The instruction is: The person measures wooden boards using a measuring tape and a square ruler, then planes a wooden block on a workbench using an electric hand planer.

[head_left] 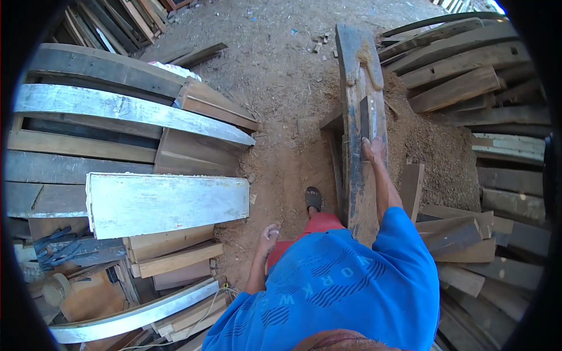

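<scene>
One narrow strip (366,117) lay toward the table's (355,187) far end, the right hand (374,150) pinching its near end, the left hand (269,234) slack, half-spread. Shavings (442,158) heaped off the right edge suggested work well underway; what remained, I couldn't tell.

Bench (353,158) as landmark: to its left I've got open dirt floor (284,158), room for the left hand (268,235) to pass; farther left the white board (170,202) juts in. Right side's tight: short board (411,186) just beside the bench, then sawdust heap (448,161), stacked planks (468,64).
</scene>
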Action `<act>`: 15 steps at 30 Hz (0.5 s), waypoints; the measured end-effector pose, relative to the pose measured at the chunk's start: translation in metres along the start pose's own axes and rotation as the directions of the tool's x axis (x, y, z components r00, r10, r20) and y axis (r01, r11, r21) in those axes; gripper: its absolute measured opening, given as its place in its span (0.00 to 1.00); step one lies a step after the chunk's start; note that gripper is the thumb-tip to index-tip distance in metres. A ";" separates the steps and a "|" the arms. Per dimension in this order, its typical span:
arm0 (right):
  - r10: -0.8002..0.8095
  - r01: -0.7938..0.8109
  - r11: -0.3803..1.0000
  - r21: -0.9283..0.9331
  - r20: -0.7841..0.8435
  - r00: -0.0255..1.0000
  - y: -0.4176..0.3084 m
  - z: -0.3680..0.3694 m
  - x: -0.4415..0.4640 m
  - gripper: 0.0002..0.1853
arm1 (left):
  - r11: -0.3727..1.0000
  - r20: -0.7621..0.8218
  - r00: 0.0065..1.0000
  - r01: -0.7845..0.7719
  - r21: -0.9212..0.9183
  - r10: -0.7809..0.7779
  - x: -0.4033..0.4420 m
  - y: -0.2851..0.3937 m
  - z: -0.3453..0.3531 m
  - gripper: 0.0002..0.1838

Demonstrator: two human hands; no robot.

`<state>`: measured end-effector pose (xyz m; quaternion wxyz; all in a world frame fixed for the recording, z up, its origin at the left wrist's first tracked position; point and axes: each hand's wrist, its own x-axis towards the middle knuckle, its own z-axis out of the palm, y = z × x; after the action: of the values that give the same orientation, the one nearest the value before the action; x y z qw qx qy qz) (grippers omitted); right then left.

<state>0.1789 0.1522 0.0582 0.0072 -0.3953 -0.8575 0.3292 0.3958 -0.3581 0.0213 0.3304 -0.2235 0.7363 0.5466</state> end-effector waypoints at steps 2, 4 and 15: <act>-0.033 -0.036 0.954 0.297 0.223 0.974 0.024 0.002 0.036 0.29 | 0.998 -0.036 0.998 0.047 -0.040 -0.049 0.009 -0.009 -0.004 0.27; -0.150 -0.222 0.564 0.795 0.364 0.919 0.016 -0.008 0.034 0.25 | 0.982 -0.055 0.998 0.036 0.188 -0.026 0.007 0.008 -0.006 0.27; -0.432 -0.583 0.039 0.811 0.540 0.722 -0.034 -0.028 0.002 0.33 | 0.955 0.033 0.979 -0.205 0.212 0.203 0.049 0.130 0.043 0.30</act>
<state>0.1617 0.1533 0.0989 -0.0579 -0.1712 -0.2829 0.9420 0.2827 -0.2757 0.0630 0.2985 -0.1063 0.8083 0.4962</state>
